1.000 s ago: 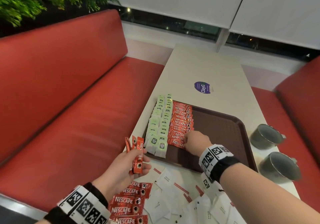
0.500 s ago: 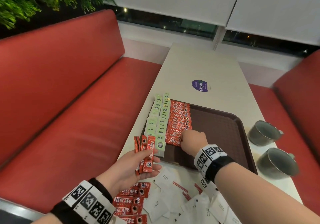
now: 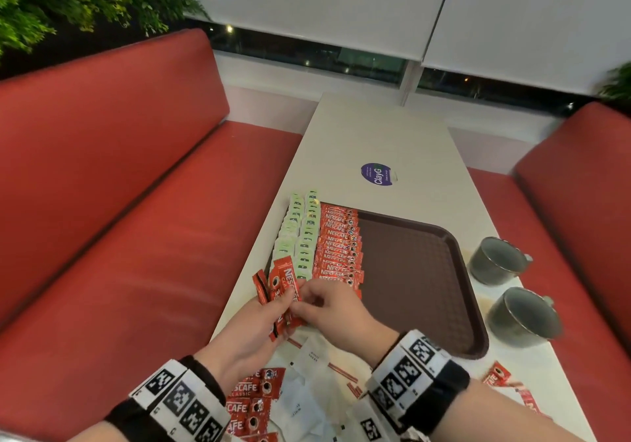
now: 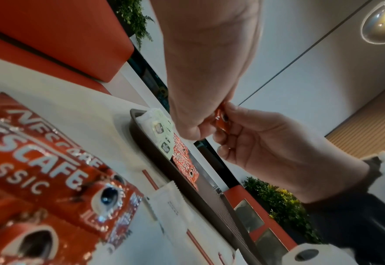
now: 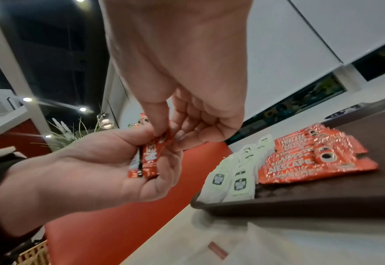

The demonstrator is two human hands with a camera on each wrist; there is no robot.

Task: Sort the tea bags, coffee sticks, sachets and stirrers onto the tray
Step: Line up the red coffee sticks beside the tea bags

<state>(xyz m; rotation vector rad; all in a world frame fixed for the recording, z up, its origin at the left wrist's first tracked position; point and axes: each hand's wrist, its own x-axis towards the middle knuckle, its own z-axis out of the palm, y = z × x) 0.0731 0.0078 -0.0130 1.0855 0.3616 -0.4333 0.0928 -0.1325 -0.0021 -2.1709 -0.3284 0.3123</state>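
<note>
A pale narrow table (image 3: 382, 141) runs between two red benches (image 3: 112, 202), with leafy plants (image 3: 68, 0) behind the left one and white blinds over a dark window at the far end. At the left near the table edge, the left hand (image 3: 252, 335) lies palm up with its fingers curled round a small fan of red coffee sticks (image 3: 280, 291), held just off the near left corner of the tray (image 3: 420, 291). The right hand (image 3: 336, 308) meets it there, thumb and forefinger pinching the top stick of that fan; the right wrist view shows the pinch closed on the red wrapper. Below the hands, more loose red sticks (image 3: 252, 397) and white sachets (image 3: 307, 373) lie mixed on the table in front of the tray. On the brown tray, two rows of pale green tea bags (image 3: 300, 236) fill the left edge, and a neat overlapping row of red sticks (image 3: 338, 243) lies just beside them; the rest of the tray floor is bare. A round purple sticker (image 3: 375, 174) sits on the table beyond the tray. To the right of the tray stand two grey metal cups (image 3: 505, 284), and a stray red stick (image 3: 496, 376) lies near the table's right edge.
</note>
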